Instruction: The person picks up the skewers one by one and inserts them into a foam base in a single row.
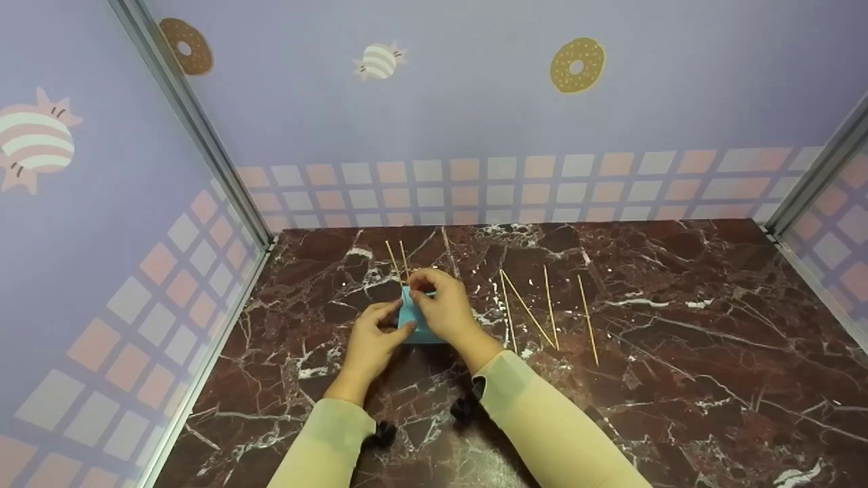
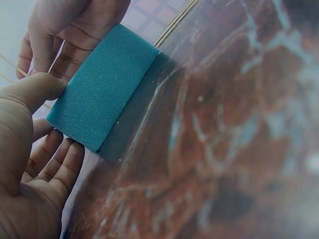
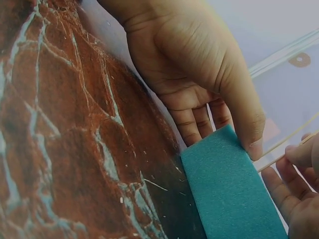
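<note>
A light-blue foam block (image 1: pixel 411 315) stands on edge on the dark marbled tabletop, its flat face showing in the left wrist view. My left hand (image 1: pixel 373 339) grips its left end, with the thumb at the top edge and the fingers around the end. Two thin wooden sticks (image 1: pixel 393 263) rise side by side from the block's top. Just above that edge, my right hand (image 1: pixel 444 305) pinches one wooden stick (image 3: pixel 273 163) low down between thumb and fingers. My right hand hides part of the block in the head view.
To the right of the hands, several thin wooden sticks (image 1: pixel 529 308) lie in a zigzag on the marbled table (image 1: pixel 678 393). A separate stick (image 1: pixel 588 322) lies further right. Patterned lilac panels (image 1: pixel 475 102) enclose the table at the back and sides.
</note>
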Action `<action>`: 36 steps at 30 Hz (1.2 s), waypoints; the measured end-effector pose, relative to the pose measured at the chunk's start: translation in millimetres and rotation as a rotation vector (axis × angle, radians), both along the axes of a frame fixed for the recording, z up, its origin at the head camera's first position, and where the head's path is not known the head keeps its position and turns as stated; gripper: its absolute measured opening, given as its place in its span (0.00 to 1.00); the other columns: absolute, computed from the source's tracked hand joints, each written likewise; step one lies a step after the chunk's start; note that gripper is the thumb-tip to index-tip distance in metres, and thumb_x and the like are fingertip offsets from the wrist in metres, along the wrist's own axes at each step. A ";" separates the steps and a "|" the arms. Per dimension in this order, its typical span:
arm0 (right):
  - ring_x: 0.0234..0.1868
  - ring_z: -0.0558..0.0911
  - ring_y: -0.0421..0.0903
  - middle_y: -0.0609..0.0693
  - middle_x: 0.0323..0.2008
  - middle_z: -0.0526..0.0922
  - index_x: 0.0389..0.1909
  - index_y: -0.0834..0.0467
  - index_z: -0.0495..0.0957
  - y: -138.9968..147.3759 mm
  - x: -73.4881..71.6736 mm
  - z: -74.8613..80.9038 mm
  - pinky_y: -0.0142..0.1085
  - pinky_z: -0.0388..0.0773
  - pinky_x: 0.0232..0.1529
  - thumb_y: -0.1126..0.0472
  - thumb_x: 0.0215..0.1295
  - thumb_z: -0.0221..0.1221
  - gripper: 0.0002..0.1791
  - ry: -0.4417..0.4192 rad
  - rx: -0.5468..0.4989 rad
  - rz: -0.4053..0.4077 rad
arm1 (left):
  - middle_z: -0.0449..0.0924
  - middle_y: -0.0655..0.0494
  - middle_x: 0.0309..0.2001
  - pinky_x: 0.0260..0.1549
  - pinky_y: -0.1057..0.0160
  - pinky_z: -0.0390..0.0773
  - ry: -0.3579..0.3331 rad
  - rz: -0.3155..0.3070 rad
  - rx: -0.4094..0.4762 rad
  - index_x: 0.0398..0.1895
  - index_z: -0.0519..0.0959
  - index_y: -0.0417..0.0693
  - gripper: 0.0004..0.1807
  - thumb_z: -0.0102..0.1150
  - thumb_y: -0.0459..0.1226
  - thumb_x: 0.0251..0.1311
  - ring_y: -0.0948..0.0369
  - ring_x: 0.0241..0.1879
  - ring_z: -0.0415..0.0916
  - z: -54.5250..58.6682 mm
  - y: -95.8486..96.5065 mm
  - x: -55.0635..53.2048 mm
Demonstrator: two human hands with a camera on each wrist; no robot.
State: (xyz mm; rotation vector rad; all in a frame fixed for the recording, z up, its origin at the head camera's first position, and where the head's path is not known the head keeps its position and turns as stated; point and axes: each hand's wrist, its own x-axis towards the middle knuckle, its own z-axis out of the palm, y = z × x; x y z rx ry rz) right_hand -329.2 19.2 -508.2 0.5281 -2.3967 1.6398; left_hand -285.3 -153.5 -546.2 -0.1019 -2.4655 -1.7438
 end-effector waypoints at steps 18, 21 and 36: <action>0.53 0.89 0.52 0.57 0.48 0.92 0.55 0.60 0.88 37.1 0.5 13.2 0.49 0.87 0.60 0.72 0.73 0.69 0.13 -0.107 -0.004 0.029 | 0.82 0.41 0.69 0.54 0.65 0.88 -0.001 0.020 -0.032 0.74 0.83 0.37 0.32 0.80 0.38 0.70 0.51 0.58 0.87 0.1 0.6 2.0; 0.50 0.89 0.51 0.59 0.49 0.92 0.55 0.61 0.88 53.3 1.0 19.0 0.46 0.88 0.58 0.71 0.72 0.70 0.13 -0.116 -0.007 0.044 | 0.82 0.41 0.70 0.57 0.60 0.89 0.005 0.020 -0.050 0.75 0.82 0.38 0.32 0.79 0.39 0.72 0.50 0.58 0.87 0.5 0.4 1.8; 0.44 0.84 0.41 0.63 0.48 0.91 0.55 0.67 0.86 167.8 16.1 22.1 0.29 0.82 0.48 0.70 0.70 0.72 0.15 -0.126 0.043 -0.017 | 0.80 0.40 0.72 0.60 0.54 0.88 0.012 0.004 -0.051 0.76 0.82 0.38 0.32 0.78 0.40 0.73 0.48 0.60 0.85 -1.4 -1.4 3.4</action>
